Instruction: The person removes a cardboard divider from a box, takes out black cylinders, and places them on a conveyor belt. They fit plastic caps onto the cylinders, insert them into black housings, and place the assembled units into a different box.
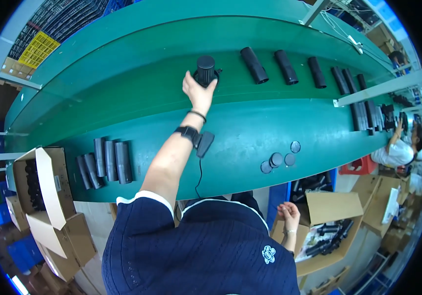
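Observation:
Reaching far across the green bench, my left hand (pixel 200 92) is closed around the lower part of a black ribbed cylinder (pixel 206 68). The cylinder stands upright in a wider dark ring or base, partly hidden by the fingers. My right hand (pixel 289 215) hangs low beyond the bench's near edge, beside an open cardboard box (pixel 334 205). Its fingers are loosely bent and apart, with nothing visible in them. Several small dark round discs (pixel 276 159) lie on the bench to the right. A black tube (pixel 254 65) lies right of the left hand.
More black tubes (pixel 286 67) lie along the raised far strip. Another group of tubes (pixel 111 161) rests at the left. A black corded device (pixel 205 144) lies beside my left wrist. An open carton (pixel 51 187) stands at the left. A co-worker (pixel 398 150) sits at the far right.

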`<state>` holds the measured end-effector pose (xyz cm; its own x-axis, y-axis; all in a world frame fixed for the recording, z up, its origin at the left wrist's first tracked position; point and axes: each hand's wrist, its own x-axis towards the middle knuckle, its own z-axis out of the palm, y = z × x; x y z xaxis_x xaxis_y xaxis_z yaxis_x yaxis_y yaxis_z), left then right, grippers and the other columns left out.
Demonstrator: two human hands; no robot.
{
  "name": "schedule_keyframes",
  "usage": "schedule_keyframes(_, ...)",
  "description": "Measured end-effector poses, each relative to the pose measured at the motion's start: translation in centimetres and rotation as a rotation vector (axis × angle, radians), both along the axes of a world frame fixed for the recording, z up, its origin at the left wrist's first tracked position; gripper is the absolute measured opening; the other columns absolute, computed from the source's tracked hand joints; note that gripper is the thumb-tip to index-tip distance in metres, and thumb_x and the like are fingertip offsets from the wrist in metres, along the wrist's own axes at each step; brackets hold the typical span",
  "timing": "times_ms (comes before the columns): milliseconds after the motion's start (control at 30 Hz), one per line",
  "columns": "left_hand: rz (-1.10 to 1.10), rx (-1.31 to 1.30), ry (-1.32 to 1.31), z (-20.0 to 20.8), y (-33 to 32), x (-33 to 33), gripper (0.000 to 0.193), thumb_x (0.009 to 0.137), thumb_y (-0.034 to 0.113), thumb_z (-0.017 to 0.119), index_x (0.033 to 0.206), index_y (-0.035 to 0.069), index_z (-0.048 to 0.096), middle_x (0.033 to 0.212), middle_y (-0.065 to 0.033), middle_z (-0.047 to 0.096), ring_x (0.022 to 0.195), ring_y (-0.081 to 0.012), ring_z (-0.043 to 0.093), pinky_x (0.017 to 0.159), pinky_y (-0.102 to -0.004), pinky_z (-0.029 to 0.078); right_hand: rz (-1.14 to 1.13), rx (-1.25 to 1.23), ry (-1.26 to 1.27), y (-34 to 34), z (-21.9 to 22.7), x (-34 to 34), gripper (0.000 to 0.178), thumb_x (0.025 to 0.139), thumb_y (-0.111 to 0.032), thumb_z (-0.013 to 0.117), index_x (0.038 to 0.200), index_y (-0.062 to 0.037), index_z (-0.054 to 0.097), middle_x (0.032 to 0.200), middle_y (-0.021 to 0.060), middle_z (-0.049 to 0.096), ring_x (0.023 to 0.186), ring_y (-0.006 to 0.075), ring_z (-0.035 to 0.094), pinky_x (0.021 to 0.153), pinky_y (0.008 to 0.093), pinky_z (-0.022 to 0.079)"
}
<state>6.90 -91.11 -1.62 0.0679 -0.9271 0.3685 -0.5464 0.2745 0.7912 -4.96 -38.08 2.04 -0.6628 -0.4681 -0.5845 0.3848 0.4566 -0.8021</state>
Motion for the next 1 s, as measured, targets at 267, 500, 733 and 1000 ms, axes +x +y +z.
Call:
schedule_keyframes(267, -0.871, 0.597, 0.118, 0.2, 21.1, 0.3, 0.006, 0.081, 0.01, 0.061, 0.084, 0.005, 0.061, 0.08, -0.0031, 0.062, 0.075, -0.0129, 0.058, 0.064, -0.0286, 0.047, -0.466, 0.045, 0.017, 21.2, -5.8, -8.4, 0.02, 0.087, -0.009, 0.059, 0.107, -0.007, 0.056, 0.085, 0.0076, 0.064, 0.069, 0.0153, 0.063, 0.056, 0.023, 0.051)
schedule_keyframes(500, -1.139, 0.787, -0.033, 3.1, 34.6, -7.1, 0.007, 0.085, 0.01, 0.061, 0.088, 0.003, 0.063, 0.078, 0.0011, 0.06, 0.074, -0.0064, 0.054, 0.066, -0.0224, 0.046, -0.706, 0.22, 0.167, 40.6, -10.1, -8.2, 0.009, 0.086, -0.012, 0.054, 0.079, -0.0092, 0.058, 0.065, -0.0002, 0.055, 0.054, 0.0097, 0.05, 0.047, 0.0241, 0.041)
schedule_keyframes(733, -1.381, 0.897, -0.275, 3.3, 42.3, -12.0, 0.007, 0.087, 0.008, 0.06, 0.085, 0.002, 0.062, 0.07, 0.0029, 0.057, 0.065, -0.0041, 0.051, 0.06, -0.0194, 0.042, -0.823, 1.138, 0.235, 51.4, -14.0, -10.7, 0.028, 0.073, -0.02, 0.063, 0.095, -0.002, 0.064, 0.098, 0.023, 0.064, 0.098, 0.0347, 0.061, 0.085, 0.0398, 0.048)
schedule_keyframes(1000, -1.419, 0.899, -0.498, 6.5, 48.7, -16.6, 0.005, 0.088, 0.008, 0.059, 0.089, 0.003, 0.059, 0.074, 0.0041, 0.056, 0.068, -0.0034, 0.05, 0.062, -0.0183, 0.041, -1.032, 0.989, 0.054, 54.8, -15.1, -15.2, 0.072, 0.063, -0.026, 0.079, 0.124, -0.0025, 0.047, 0.12, 0.0204, 0.055, 0.113, 0.0345, 0.053, 0.096, 0.0412, 0.043)
